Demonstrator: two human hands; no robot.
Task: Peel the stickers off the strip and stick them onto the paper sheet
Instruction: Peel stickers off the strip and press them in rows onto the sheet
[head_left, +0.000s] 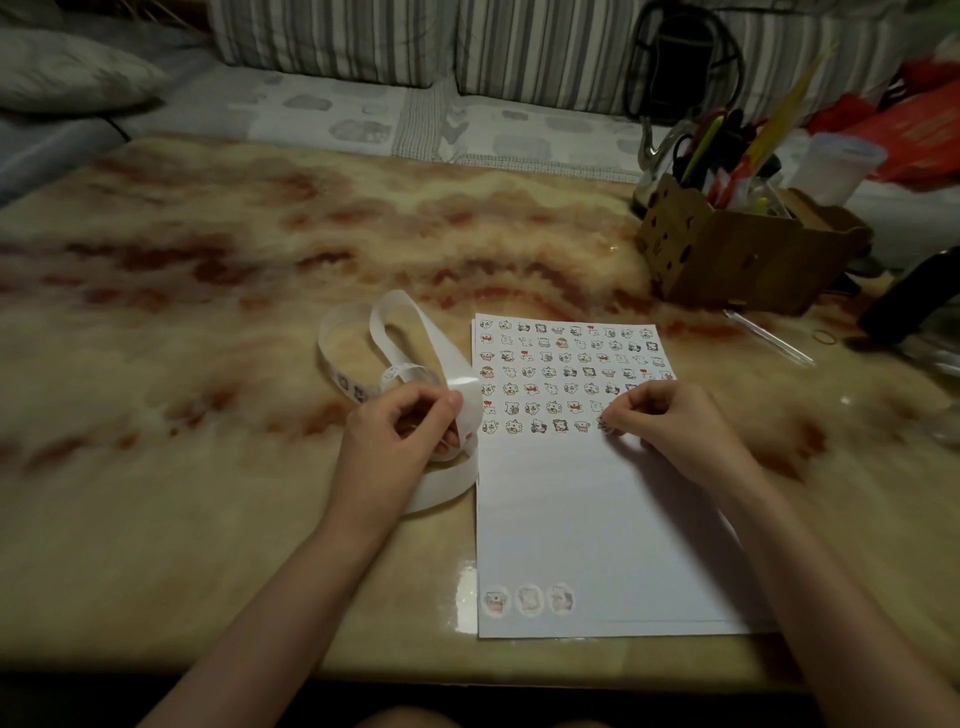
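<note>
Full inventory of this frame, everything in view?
table: 1, marbled cream-red, foreground
paper sheet: 1, white, on table, centre-right
small stickers: many, in rows, sheet's upper half
round stickers: 3, pale, sheet's bottom-left corner
sticker strip: 1, white, looped left of sheet
cardboard box: 1, brown, far right, holds pens
plastic cup: 1, translucent, behind box
left hand: 1, grips strip
right hand: 1, pinches sticker at lowest row's end
</note>
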